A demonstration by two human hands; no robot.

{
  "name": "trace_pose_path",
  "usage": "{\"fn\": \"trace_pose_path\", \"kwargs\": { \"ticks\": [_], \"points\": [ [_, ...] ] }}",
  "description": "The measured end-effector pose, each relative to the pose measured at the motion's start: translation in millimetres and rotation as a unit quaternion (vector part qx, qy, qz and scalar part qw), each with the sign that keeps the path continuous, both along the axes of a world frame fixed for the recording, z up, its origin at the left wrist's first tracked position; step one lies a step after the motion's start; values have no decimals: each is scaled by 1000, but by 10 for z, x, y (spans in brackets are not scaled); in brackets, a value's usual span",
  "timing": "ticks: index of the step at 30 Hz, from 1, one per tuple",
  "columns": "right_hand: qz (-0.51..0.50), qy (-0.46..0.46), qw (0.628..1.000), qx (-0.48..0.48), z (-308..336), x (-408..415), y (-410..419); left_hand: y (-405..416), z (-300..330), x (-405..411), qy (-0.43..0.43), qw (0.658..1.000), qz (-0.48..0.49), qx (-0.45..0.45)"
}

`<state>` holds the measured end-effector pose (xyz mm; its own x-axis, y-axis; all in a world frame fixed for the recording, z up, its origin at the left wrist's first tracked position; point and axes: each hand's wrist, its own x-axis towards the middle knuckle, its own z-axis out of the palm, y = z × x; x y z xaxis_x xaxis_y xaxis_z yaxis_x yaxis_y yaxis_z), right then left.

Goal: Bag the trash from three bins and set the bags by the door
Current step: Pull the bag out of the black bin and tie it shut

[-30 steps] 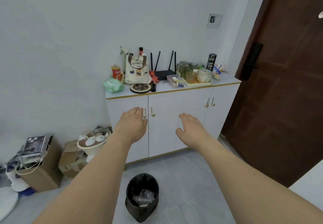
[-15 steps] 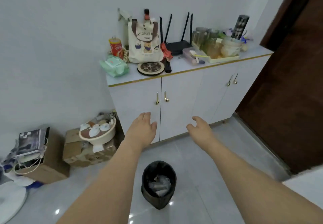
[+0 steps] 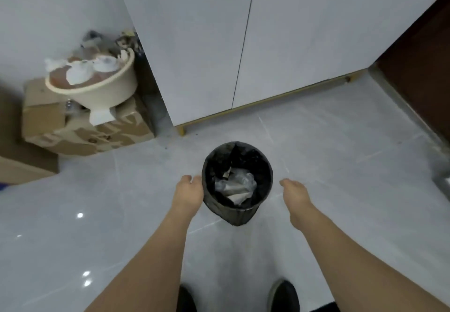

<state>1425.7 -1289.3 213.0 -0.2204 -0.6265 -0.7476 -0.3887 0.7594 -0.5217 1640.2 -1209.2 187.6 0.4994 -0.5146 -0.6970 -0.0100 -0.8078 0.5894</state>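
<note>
A small round bin (image 3: pixel 237 214) lined with a black bag (image 3: pixel 261 165) stands on the grey tiled floor. Crumpled clear plastic and paper trash (image 3: pixel 235 186) lies inside it. My left hand (image 3: pixel 188 193) is at the bin's left rim, fingers curled downward, touching or nearly touching the bag's edge. My right hand (image 3: pixel 295 196) hangs a little to the right of the bin, apart from it, fingers pointing down with nothing in them. The dark brown door (image 3: pixel 418 68) is at the right edge.
A white cabinet (image 3: pixel 219 43) stands just behind the bin. To its left, a beige basin (image 3: pixel 102 92) with white cups rests on cardboard boxes (image 3: pixel 80 131). My two shoes (image 3: pixel 283 297) are at the bottom of the view.
The view has tilted down and moved closer to the bin. Both hands have dropped from in front of the cabinet doors to either side of the bin's rim.
</note>
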Motion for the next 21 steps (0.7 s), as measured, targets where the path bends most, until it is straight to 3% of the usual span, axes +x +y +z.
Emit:
{"fn": "trace_pose_path", "kwargs": {
  "ticks": [3, 6, 10, 15, 21],
  "points": [
    [-86, -45, 994, 49, -977, -139, 110, 78, -964, -158, 61, 993, 101, 16],
    [-150, -102, 981, 75, -1920, -216, 201, 170, -1870, -343, 159, 963, 217, 20],
    [-192, -182, 958, 113, -2618, -200, 299, 235, -2598, -461, 269, 917, 292, -19],
    [-205, -247, 940, 112, -2846, -171, 380, 243, -2820, -412, 356, 876, 316, -84],
    [-200, -255, 943, 80, -2606, -30, 473, 213, -2462, -486, 322, 885, 315, -117]
  ]
}}
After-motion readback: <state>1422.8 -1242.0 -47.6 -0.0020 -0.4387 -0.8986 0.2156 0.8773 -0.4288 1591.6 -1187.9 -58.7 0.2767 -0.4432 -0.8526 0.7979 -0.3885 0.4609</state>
